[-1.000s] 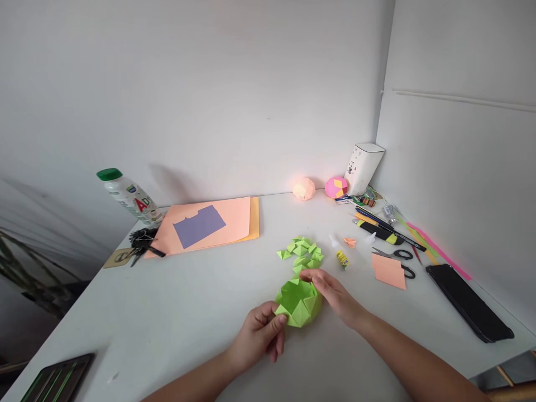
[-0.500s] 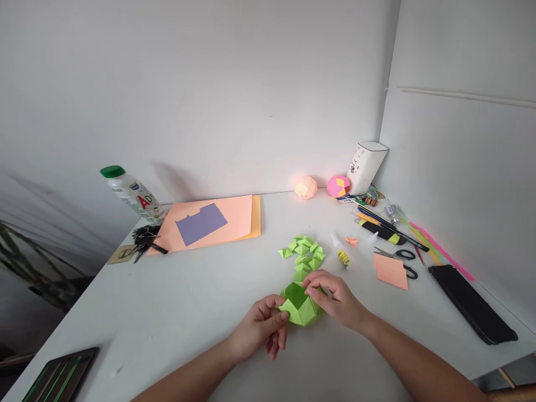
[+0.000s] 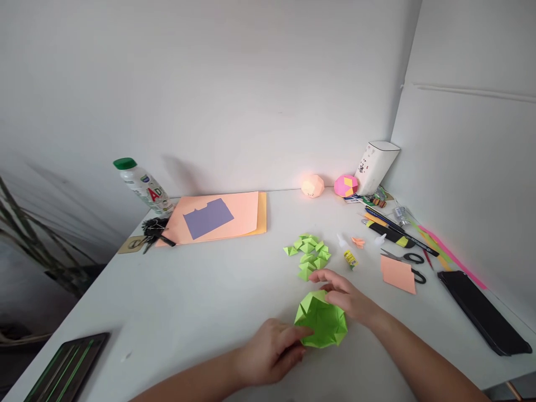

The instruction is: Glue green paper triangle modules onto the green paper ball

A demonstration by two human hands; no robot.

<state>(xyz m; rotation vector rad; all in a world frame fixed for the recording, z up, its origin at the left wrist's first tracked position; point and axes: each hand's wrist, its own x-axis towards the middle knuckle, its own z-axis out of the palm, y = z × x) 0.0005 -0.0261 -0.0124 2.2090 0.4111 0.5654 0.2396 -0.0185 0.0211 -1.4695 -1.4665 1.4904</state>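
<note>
Pale table (image 3: 188, 301) set against a white wall (image 3: 209, 100). Nearest, left hand (image 3: 272, 349): narrowed to a pinch on the near-left rim of a green paper bowl (image 3: 321, 325), index finger inside, thumb outside. Right hand (image 3: 345, 297): half-curled over the far-right rim, touching it; impossible to tell whether gripping or only steadying. Between both hands, the bowl: tilted, mouth turned toward the wearer; contact underneath hidden. Just changed in the last half second: from points-up with the outer near wall showing, to tipped over with the folded interior in plain view. Probable meaning for the work: inner folds easier to see and reach, but perhaps less steady support for the rim. Off to the right, a black case (image 3: 483, 315). Just past the right fingertips, a cluster of green folded pieces (image 3: 309, 247), none in either hand; beside it, a small yellow tube (image 3: 350, 258). Farther right, scissors (image 3: 414, 258) partly under peach paper scraps (image 3: 400, 276). Near the wall, a peach faceted ball (image 3: 312, 186) and a pink ball (image 3: 345, 186), next to a white box (image 3: 377, 167).
</note>
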